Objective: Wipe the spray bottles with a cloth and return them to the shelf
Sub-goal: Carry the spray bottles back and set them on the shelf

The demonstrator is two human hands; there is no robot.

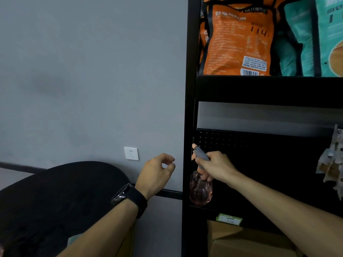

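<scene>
A clear pink spray bottle (200, 191) with a grey trigger head stands at the left end of a black shelf (241, 212). My right hand (215, 166) is wrapped around its neck and trigger, reaching in from the lower right. My left hand (157, 173) hovers just left of the shelf's upright post, fingers loosely curled and holding nothing; a black watch sits on that wrist. No cloth is in view.
The black shelf unit (189, 108) holds orange bags (239, 39) and teal bags (315, 34) on the tier above. Packaged items (332, 164) hang at the right. A cardboard box (241, 242) lies below. A round black table (55, 201) is at lower left, a wall socket (131, 153) behind.
</scene>
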